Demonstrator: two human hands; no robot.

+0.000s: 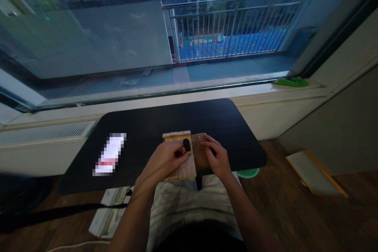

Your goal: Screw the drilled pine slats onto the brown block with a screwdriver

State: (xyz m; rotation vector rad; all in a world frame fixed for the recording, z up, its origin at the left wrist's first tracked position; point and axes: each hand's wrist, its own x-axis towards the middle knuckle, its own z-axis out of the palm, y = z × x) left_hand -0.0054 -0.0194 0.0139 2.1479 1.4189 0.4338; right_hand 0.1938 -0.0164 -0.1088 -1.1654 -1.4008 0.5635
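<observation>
My left hand is pinched on a small dark, rough-looking lump; its exact kind does not show. It is over a light wooden piece made of narrow slats with a raised strip along its far side. Against the right side of that wood lies a flat brown board with a worn surface. My right hand rests at the brown board's right side, its fingers apart, the tips over the board, and nothing visible in them. My left fingers hide part of the slatted wood.
Both wooden pieces are on a black table with rounded corners. A blurred-out white item lies at its left. Behind stand a windowsill and window. A green cloth is on the sill. Below are a green basin and a framed panel.
</observation>
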